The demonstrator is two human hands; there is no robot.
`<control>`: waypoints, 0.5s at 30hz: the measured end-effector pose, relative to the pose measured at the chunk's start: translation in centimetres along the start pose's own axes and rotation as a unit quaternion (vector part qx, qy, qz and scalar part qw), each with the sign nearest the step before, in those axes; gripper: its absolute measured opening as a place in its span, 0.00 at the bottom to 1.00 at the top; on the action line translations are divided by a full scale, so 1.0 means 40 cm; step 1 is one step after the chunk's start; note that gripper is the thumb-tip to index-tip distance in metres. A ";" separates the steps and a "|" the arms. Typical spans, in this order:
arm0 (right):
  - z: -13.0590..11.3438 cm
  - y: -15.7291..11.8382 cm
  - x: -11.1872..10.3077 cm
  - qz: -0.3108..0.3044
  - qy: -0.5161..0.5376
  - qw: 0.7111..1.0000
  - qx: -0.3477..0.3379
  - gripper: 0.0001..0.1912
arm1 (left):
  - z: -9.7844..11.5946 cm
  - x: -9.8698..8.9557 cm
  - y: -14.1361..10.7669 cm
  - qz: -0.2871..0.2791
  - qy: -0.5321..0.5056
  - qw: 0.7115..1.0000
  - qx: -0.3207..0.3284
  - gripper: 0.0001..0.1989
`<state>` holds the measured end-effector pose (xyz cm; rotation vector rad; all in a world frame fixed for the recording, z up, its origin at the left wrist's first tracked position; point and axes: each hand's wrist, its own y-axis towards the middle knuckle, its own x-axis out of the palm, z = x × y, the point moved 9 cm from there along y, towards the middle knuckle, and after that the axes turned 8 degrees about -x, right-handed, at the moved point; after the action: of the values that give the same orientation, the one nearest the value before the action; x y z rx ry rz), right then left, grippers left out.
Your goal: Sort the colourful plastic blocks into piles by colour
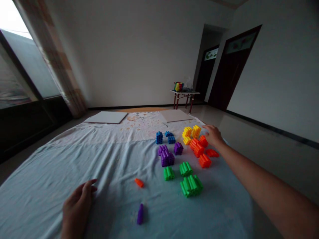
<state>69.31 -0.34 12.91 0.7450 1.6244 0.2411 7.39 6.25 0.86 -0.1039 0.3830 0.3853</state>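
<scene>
My left hand [79, 204] rests over the cloth at the lower left, fingers loosely bent and slightly apart, holding nothing. My right hand [213, 135] reaches to the far right, beside the yellow block clusters [196, 131] and just above an orange block cluster [203, 141]. Its fingers look stretched out; I cannot make out whether they touch a cluster. More orange clusters [196, 147] lie below. Purple clusters [166, 156], blue clusters [159, 137] and green clusters [191, 186] are grouped nearby. Between my hands lie a single orange peg-like piece [139, 182] and a purple one [140, 214].
A pale cloth [119, 162] covers the table. At its far side lie a white board [107, 117] and a beige board [175, 115]. Beyond, a small table [184, 92] carries a colourful object [178, 86] and a plastic bag [188, 85].
</scene>
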 end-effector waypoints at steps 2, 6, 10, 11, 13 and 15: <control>-0.133 -0.034 -0.050 0.054 0.099 0.990 -0.081 0.21 | 0.002 0.005 -0.002 -0.004 -0.018 1.000 -0.006 0.27; -0.456 -0.182 -0.056 -0.023 0.297 0.934 -0.200 0.13 | 0.007 0.013 -0.008 -0.011 -0.032 0.999 -0.005 0.24; -0.707 -0.342 0.028 -0.156 0.366 0.884 -0.247 0.10 | 0.003 0.006 -0.011 -0.010 -0.041 0.999 -0.008 0.23; -0.735 -0.365 0.056 -0.169 0.358 0.888 -0.234 0.09 | 0.001 0.003 -0.011 -0.008 -0.043 0.999 -0.011 0.23; -0.777 -0.397 0.104 -0.183 0.331 0.895 -0.235 0.09 | -0.002 -0.002 -0.011 -0.007 -0.047 0.999 -0.012 0.23; -0.793 -0.412 0.148 -0.193 0.298 0.906 -0.232 0.08 | -0.003 -0.005 -0.010 -0.003 -0.050 0.999 -0.009 0.22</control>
<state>33.82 -1.47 5.69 -0.0434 2.1367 0.5840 7.31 5.80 0.84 -0.1032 0.2806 0.3872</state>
